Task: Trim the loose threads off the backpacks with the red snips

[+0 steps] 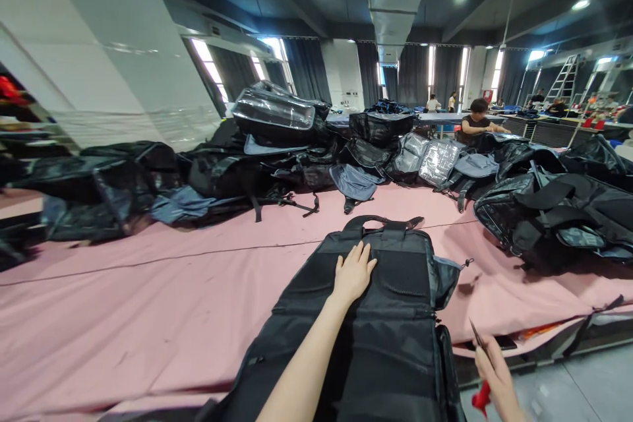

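Head view: left hand (pixel 352 273) spread flat on black backpack (pixel 380 316), right hand (pixel 497 376) pinching scissors (pixel 481 369), pink table cover (pixel 148 303).

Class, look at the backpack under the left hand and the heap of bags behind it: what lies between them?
Only bare pink table cover lies between the backpack and the heap of bags, in the head view.

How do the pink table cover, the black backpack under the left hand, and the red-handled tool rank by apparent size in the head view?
1. pink table cover
2. black backpack
3. red-handled tool, in the right hand, partly hidden

The left hand rests flat.
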